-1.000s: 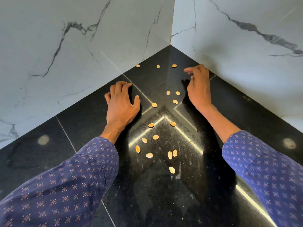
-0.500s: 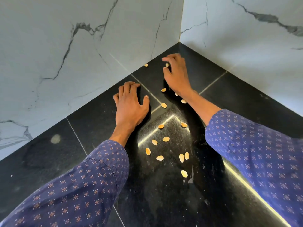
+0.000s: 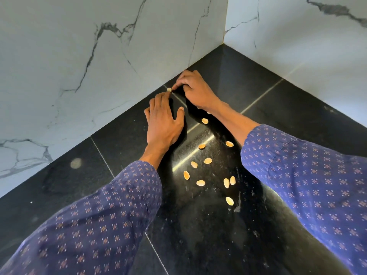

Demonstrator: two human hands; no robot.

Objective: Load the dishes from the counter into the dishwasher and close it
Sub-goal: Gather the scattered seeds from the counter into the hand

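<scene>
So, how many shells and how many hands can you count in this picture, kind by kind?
Shells: 11 in plain view (pale bits half hidden under the right arm not counted)
Hands: 2, the left hand and the right hand
Total: 13

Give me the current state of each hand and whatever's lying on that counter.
Left hand: flat on the black counter, fingers straight.
Right hand: fingertips at one shell by the wall; whether it pinches it is unclear.
Loose shells: scattered on the counter, untouched.
</scene>
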